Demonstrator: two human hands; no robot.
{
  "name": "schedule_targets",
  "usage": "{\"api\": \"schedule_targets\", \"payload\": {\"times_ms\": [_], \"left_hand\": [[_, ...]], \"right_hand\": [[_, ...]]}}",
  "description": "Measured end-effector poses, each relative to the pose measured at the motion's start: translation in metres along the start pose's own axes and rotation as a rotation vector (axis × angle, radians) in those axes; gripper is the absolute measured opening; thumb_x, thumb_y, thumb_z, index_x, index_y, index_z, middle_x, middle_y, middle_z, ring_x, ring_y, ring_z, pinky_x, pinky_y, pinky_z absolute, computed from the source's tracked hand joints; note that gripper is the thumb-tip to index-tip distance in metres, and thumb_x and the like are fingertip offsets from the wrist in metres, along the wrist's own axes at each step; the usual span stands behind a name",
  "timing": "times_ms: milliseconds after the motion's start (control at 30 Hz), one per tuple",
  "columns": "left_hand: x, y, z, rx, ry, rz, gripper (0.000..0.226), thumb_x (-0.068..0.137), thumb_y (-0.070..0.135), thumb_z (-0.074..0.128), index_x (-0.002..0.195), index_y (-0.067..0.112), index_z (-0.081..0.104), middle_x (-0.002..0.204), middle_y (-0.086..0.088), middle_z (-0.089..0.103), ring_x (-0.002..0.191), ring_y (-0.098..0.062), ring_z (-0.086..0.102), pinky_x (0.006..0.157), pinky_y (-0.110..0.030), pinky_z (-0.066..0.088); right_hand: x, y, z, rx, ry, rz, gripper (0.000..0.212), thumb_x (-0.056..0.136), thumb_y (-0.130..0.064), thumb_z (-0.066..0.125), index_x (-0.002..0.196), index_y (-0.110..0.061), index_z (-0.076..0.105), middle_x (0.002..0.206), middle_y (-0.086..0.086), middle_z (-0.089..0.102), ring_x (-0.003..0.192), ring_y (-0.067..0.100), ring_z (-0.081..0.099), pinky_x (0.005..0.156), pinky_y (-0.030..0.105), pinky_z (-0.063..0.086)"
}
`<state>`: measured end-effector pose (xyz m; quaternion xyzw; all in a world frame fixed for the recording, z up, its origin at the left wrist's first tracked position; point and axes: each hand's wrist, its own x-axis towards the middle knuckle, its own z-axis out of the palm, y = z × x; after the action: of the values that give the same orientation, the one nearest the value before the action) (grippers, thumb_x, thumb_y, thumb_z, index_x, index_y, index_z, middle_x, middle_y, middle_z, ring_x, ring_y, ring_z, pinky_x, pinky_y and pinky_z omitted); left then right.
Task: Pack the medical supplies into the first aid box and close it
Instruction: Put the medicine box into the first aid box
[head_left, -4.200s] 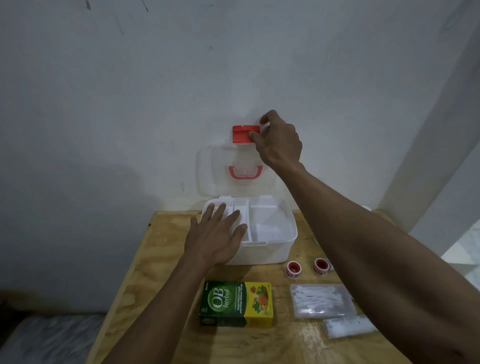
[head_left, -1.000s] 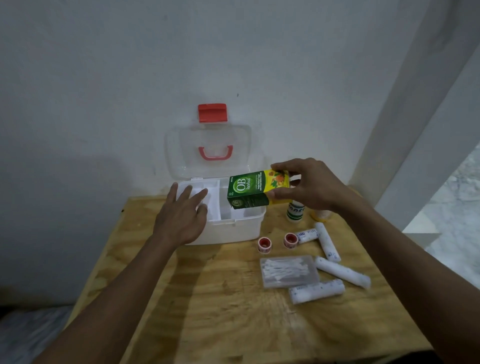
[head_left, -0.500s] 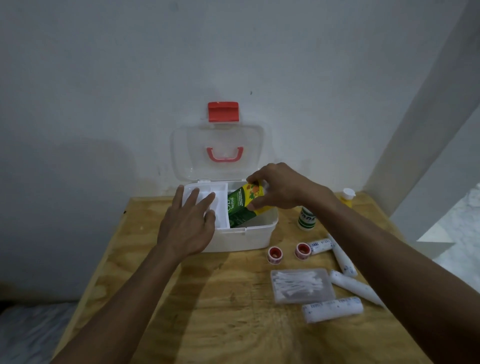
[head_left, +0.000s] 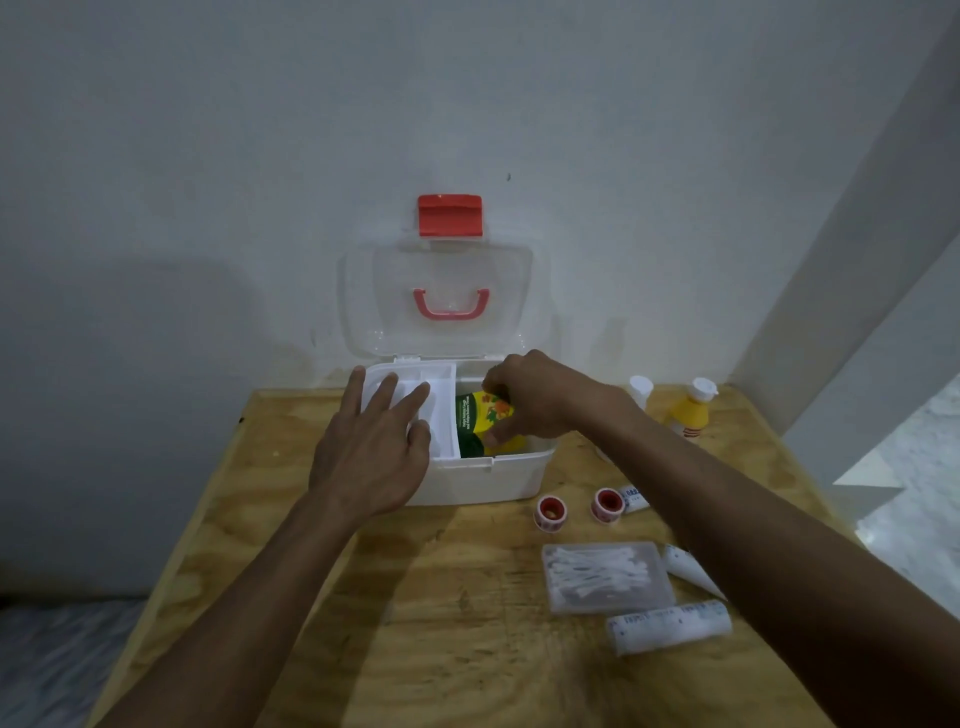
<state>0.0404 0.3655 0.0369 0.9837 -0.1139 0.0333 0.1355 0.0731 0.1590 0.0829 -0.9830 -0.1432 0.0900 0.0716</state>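
Observation:
A white first aid box (head_left: 493, 480) stands against the wall with its clear lid (head_left: 441, 306) up; the lid has a red handle and red latch (head_left: 450, 215). My left hand (head_left: 371, 452) rests flat on the white inner tray (head_left: 441, 410) at the box's left side. My right hand (head_left: 530, 397) grips a green and yellow medicine carton (head_left: 480, 421), which sits tilted inside the right compartment. On the table lie two red tape rolls (head_left: 551, 513), a clear case of cotton swabs (head_left: 605, 574) and bandage rolls (head_left: 670, 626).
A yellow bottle (head_left: 691, 410) and a white-capped bottle (head_left: 640, 389) stand at the back right of the wooden table (head_left: 457, 634). A wall runs right behind the box. A white pillar rises at the right, and the floor drops away past the table's edges.
My right hand has lowered the carton from above the box down into the right compartment. My left hand has stayed on the tray.

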Motion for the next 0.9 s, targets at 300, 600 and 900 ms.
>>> {"api": "schedule_targets", "payload": {"times_ms": [300, 600, 900], "left_hand": [[0.001, 0.002, 0.000, 0.006, -0.001, -0.006, 0.067, 0.087, 0.055, 0.015, 0.151, 0.039, 0.028, 0.164, 0.004, 0.017, 0.153, -0.024, -0.003, 0.115, -0.053, 0.027], [0.002, 0.000, 0.003, 0.021, -0.005, -0.008, 0.051, 0.100, 0.046, 0.031, 0.151, 0.039, 0.028, 0.164, 0.004, 0.016, 0.153, -0.024, -0.004, 0.115, -0.053, 0.027], [0.001, 0.002, 0.001, 0.000, 0.000, -0.022, 0.069, 0.085, 0.056, 0.014, 0.150, 0.040, 0.029, 0.164, 0.005, 0.015, 0.153, -0.024, -0.003, 0.116, -0.053, 0.026]], "right_hand": [[0.008, -0.004, 0.005, -0.043, -0.086, -0.018, 0.056, 0.080, -0.030, 0.080, 0.130, -0.014, 0.062, 0.123, 0.006, 0.064, 0.099, 0.019, 0.059, 0.082, 0.028, 0.048], [0.011, 0.004, -0.005, 0.522, -0.043, 0.165, 0.047, 0.091, -0.004, 0.049, 0.135, -0.018, 0.055, 0.135, 0.007, 0.054, 0.112, 0.025, 0.059, 0.090, 0.039, 0.057], [0.008, -0.009, 0.007, 0.775, -0.033, 0.163, 0.046, 0.098, -0.016, 0.045, 0.141, -0.026, 0.032, 0.121, 0.013, 0.061, 0.105, 0.025, 0.061, 0.090, 0.043, 0.056]]}}
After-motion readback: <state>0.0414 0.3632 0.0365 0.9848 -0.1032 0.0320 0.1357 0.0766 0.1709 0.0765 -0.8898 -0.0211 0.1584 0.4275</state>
